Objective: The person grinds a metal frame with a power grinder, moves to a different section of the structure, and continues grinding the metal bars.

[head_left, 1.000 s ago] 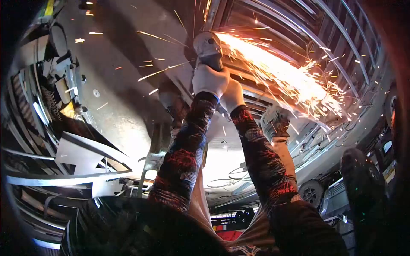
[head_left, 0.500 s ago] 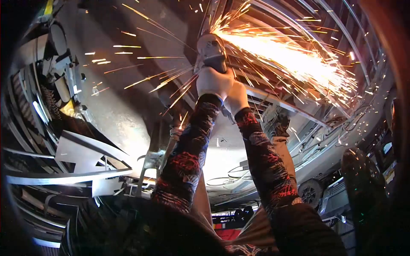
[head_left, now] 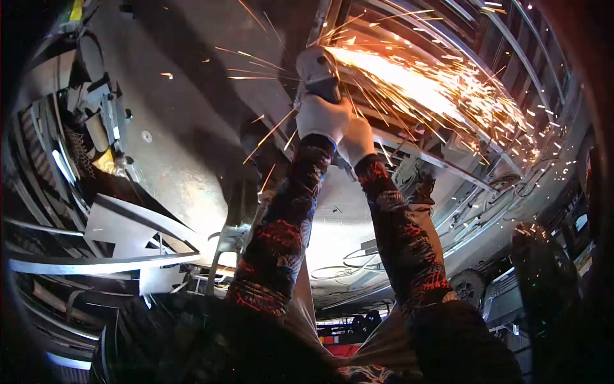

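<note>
Both my hands wear pale work gloves and are together on an angle grinder (head_left: pixel 318 69) at the upper middle of the head view. My left hand (head_left: pixel 322 119) wraps round the grinder's body just behind its head. Below it and to the right, my right hand (head_left: pixel 357 142) is closed round the rear part, which the gloves mostly hide. The grinder's head meets a metal frame (head_left: pixel 374 118), and a bright jet of sparks (head_left: pixel 409 80) streams to the right. Glare and the grinder hide the disc and the exact contact point.
Cut sheet-metal pieces (head_left: pixel 125 227) and long metal strips (head_left: pixel 105 264) crowd the left side. Rows of metal bars (head_left: pixel 511 51) fill the upper right. A cable (head_left: pixel 345 267) loops across the floor (head_left: pixel 185 185). A wheel (head_left: pixel 470 286) stands at the lower right.
The spark jet has become less dense, and fewer sparks fly off to the left. My hands and the grinder stay in nearly the same place, with the arms shifted slightly.
</note>
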`<state>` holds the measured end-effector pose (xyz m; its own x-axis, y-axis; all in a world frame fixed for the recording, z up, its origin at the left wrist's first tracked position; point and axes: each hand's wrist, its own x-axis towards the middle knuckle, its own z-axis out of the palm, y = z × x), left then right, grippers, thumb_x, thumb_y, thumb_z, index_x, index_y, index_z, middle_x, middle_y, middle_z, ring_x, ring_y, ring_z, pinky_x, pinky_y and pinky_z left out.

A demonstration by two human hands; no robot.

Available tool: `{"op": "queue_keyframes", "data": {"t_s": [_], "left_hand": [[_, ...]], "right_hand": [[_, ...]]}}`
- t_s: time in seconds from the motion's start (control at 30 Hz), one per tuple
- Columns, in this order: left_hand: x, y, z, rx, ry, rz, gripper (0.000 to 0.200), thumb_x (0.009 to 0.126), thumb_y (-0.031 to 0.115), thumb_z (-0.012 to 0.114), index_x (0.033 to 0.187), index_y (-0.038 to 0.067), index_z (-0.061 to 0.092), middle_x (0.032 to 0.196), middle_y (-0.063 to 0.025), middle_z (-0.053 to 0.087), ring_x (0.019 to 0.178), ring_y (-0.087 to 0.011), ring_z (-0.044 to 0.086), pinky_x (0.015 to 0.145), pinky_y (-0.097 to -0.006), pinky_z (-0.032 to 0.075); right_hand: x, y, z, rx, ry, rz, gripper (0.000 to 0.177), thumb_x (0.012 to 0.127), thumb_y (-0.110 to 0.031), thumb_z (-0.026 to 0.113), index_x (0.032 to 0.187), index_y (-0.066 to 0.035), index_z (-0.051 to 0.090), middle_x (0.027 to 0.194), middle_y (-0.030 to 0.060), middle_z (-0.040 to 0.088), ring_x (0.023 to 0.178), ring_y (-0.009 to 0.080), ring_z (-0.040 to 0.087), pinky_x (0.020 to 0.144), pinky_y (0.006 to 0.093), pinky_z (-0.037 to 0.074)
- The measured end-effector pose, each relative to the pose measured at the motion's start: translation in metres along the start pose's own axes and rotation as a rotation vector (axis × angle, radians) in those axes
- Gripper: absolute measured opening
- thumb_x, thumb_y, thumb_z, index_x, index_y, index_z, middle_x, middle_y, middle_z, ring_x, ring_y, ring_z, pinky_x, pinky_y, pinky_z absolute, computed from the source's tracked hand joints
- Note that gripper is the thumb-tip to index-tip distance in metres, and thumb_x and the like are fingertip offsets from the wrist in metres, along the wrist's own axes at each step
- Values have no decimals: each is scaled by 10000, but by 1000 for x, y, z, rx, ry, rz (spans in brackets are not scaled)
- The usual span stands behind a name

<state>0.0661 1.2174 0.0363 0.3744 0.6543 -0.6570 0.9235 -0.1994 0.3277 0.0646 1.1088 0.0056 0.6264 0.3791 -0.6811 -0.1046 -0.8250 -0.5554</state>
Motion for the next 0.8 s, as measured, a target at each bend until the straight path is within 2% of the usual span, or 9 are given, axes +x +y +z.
{"op": "queue_keyframes", "data": {"t_s": [0.23, 0.43, 0.5, 0.53, 0.57, 0.63, 0.7, 0.77, 0.8], "left_hand": [[6, 6, 0, -43, -16, 31, 481, 740, 417, 704, 748, -63, 679, 818, -284, 685, 801, -415, 698, 731, -462, 573], [-9, -2, 2, 1, 57, 18, 402, 735, 369, 697, 751, -32, 689, 770, -267, 679, 783, -421, 691, 713, -468, 570], [9, 6, 0, -16, 10, 38, 386, 729, 356, 701, 728, -29, 690, 759, -273, 672, 788, -421, 689, 717, -468, 567], [11, 14, -4, -20, 32, 30, 383, 728, 354, 701, 732, -30, 697, 763, -276, 673, 794, -418, 689, 714, -467, 566], [9, 8, -1, -16, 30, 29, 383, 728, 354, 701, 732, -30, 697, 763, -276, 673, 794, -418, 689, 714, -467, 566], [5, -1, 7, 0, -57, 61, 382, 732, 350, 690, 750, -31, 698, 762, -272, 675, 776, -422, 688, 712, -467, 570], [-5, -20, 23, 28, 10, 65, 406, 752, 368, 671, 747, -38, 683, 758, -279, 674, 768, -411, 695, 704, -469, 577], [-7, -9, 10, 59, 44, 17, 420, 754, 373, 669, 748, -47, 681, 743, -282, 671, 759, -409, 697, 694, -469, 576], [-4, -5, 4, 61, 55, -24, 414, 735, 377, 682, 732, -37, 684, 748, -281, 671, 787, -408, 697, 718, -463, 571]], "right_hand": [[14, 8, 0, 52, -54, -32, 353, 840, -335, 645, 978, -11, 665, 888, 273, 669, 926, 438, 638, 759, 458, 509], [-9, 1, 0, -30, -29, -25, 401, 871, -359, 592, 1107, -34, 593, 954, 268, 667, 970, 419, 632, 774, 447, 508], [9, -8, -8, -188, -39, -196, 365, 857, -328, 602, 1064, -27, 605, 927, 257, 671, 942, 418, 637, 757, 449, 508], [18, 11, 2, 56, -47, -113, 389, 838, -305, 617, 1097, -19, 578, 914, 250, 673, 904, 412, 648, 754, 447, 516], [22, 13, 3, -162, -40, -151, 428, 832, -288, 622, 1154, -16, 548, 901, 251, 673, 882, 420, 649, 748, 454, 520], [1, 16, 4, -159, 65, -268, 202, 824, -113, 580, 974, 10, 636, 792, 181, 660, 788, 373, 654, 684, 429, 518], [-15, 19, 10, -161, 127, -214, 227, 837, -139, 564, 1001, -4, 643, 795, 181, 659, 798, 370, 657, 698, 430, 516], [-4, 33, 15, -25, -77, -152, 348, 893, -212, 559, 1180, -16, 568, 847, 204, 672, 858, 372, 660, 728, 411, 510], [5, 27, 18, -25, -53, -147, 345, 886, -276, 576, 1109, -15, 601, 879, 240, 667, 890, 402, 649, 743, 444, 508]]}}
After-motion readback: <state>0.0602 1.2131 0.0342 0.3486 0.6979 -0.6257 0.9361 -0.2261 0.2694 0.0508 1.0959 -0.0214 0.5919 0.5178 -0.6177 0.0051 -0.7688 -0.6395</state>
